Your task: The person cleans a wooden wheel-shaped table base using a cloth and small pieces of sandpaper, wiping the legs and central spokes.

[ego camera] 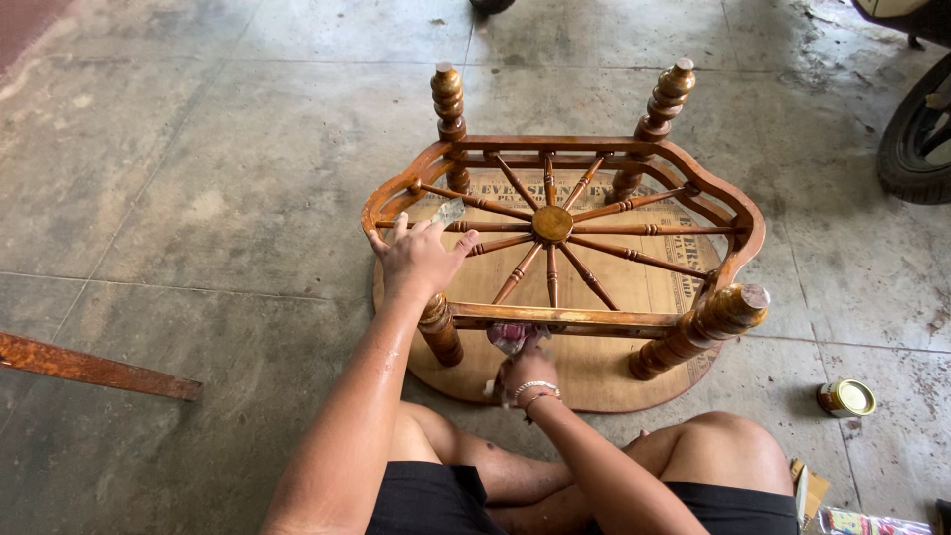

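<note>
Wooden, reddish-brown small table (560, 233), upturned at centre frame on a round board (594, 372) lying on the grey concrete floor (198, 149). Four turned legs point upward: two at the upper middle, two nearer the lower edge. Spoked wheel panel with a round hub (552, 224) fills the frame between them; about twelve spindles, though the exact count is hard to make out.

Left hand (418, 256), fingers spread, rests on the left rim of the table frame; a small pale scrap just beyond the fingertips is not identifiable. Right hand (523, 365), wrist wearing two bracelets, presses a crumpled cloth (512, 336) against the underside of the near rail; the rail hides the fingers, so the grip is unclear.

Surroundings: one small open tin (847, 397) on the floor at lower right; one rusty flat bar (94, 368) at left, cut off by the edge; one tyre (916, 139) at upper right, partly out of frame; cardboard and a packet at the lower right corner, cut off. Bare knees and dark shorts fill the bottom.
</note>
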